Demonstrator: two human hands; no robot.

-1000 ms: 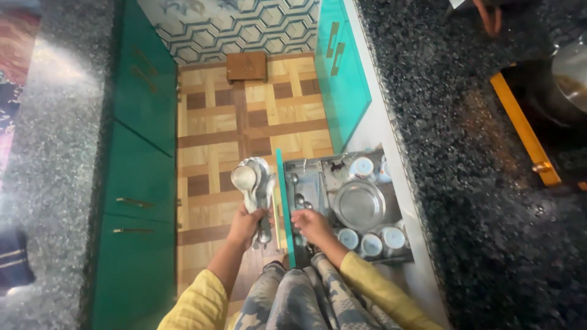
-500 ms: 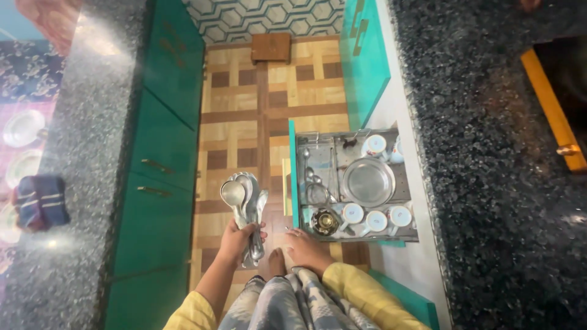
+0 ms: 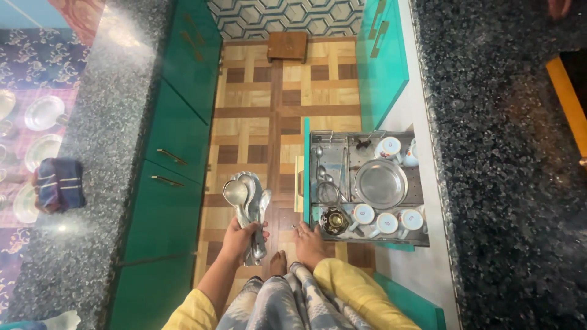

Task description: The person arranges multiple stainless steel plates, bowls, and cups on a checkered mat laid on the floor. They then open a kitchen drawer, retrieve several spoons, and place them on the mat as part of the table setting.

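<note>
Left hand closed round bunch of steel ladles held upright over floor beside open drawer, right hand flat-fingered, empty, near drawer corner; best kept gripped low, bowls together, lowered gently.

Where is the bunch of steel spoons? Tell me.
The bunch of steel spoons is in the left hand, over the wooden floor, left of the open drawer.
</note>
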